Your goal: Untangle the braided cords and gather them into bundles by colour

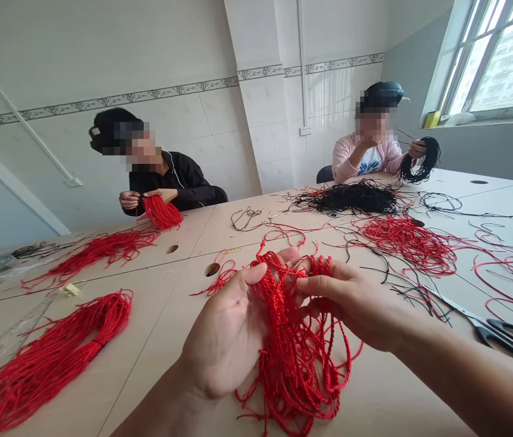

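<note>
A bundle of red braided cords (284, 340) hangs from my two hands above the table, its lower loops and loose ends dangling. My left hand (233, 328) is turned palm up with the thumb closed over the upper part of the bundle. From the right, my right hand (347, 297) has its fingers curled round several of the same cords, with loops lying across its fingers. The fingertips of both hands are partly hidden by the cords.
Scissors (488, 325) with black handles lie at the right. Red cords (411, 243) and a black cord pile (352, 197) spread behind my hands. A tied red cord bundle (56, 358) lies left. Two people sit opposite, one holding red cords (160, 212), the other black cords (422, 161).
</note>
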